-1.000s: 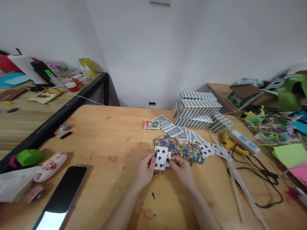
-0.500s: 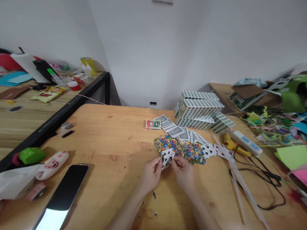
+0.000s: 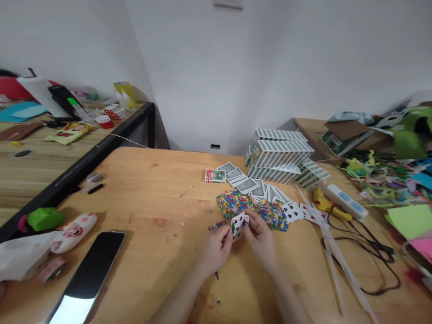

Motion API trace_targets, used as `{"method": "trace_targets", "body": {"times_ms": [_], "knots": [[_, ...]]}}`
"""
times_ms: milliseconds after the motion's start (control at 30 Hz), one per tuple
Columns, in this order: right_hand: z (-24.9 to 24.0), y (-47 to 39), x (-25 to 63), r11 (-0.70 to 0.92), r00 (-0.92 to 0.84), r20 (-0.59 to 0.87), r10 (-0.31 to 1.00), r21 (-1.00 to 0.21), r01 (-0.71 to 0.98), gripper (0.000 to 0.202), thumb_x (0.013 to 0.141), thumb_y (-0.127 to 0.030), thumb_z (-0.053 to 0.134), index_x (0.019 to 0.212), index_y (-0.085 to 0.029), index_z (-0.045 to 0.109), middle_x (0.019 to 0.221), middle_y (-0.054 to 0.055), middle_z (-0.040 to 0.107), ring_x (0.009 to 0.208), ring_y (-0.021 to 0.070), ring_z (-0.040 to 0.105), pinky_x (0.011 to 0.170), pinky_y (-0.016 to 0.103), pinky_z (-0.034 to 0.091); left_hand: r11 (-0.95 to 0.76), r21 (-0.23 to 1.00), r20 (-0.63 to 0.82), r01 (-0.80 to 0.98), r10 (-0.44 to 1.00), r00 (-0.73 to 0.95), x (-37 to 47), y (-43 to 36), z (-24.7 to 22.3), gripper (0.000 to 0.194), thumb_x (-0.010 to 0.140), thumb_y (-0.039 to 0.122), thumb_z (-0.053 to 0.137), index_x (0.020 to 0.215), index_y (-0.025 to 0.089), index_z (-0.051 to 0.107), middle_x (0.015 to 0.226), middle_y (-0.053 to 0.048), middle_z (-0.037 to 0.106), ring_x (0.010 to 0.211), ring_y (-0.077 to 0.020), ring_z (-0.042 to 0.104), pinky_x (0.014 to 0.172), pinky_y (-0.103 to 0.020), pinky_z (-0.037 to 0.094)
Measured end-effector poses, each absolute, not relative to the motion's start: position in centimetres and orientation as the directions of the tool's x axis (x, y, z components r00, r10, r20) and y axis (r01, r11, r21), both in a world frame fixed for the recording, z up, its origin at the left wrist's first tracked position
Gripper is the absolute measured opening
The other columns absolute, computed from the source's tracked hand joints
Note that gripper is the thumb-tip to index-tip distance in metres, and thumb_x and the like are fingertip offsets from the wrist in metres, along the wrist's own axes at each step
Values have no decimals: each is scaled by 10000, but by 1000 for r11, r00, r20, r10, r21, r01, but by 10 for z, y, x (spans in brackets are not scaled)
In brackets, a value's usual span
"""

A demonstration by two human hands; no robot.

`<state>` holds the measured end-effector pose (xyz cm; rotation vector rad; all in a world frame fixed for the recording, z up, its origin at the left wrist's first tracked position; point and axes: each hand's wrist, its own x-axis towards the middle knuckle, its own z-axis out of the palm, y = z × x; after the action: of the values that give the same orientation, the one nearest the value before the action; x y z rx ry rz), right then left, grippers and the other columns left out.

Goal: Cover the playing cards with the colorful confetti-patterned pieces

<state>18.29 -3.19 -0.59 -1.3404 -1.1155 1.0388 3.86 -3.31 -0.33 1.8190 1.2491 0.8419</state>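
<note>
Hands (image 3: 236,245) lower now, club card (image 3: 238,223) tilted edgewise.

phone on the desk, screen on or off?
Off, it seems. The phone lies flat, face up, on the table; its screen is dark, showing only a bright reflection at the near end.

Two bare forearms come up from the bottom edge of the view, with no sleeve, cuff, watch or band showing on either — only uncovered arm down to the wrists. The left hand (image 3: 216,250) and the right hand (image 3: 262,240) are gloveless, and no ring can be made out. The fingers (image 3: 251,221) look slender with short nails — finer detail is too small to tell.
</note>
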Motion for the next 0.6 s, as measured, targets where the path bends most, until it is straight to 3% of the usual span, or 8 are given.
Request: {"method": "trace_targets", "body": {"times_ms": [267,600], "knots": [[-14,-31,189,-47,194,-45,980,-999,5,375,680,-377,621,992,-170,603,941,107,681,861,235,633,775,386,491,-244,841,121,483,955,272,39,-33,-3,250,838,239,353,701,165,549,570,-12,533,520,-113,474,494,-215,296],[-3,-28,197,-138,89,-140,986,-990,-33,335,648,-416,647,876,-171,660,864,83,702,790,230,648,733,360,503,-171,882,58,440,964,259,36,-30,3,248,841,272,363,762,163,571,574,-9,557,508,-107,474,459,-199,282]]}}
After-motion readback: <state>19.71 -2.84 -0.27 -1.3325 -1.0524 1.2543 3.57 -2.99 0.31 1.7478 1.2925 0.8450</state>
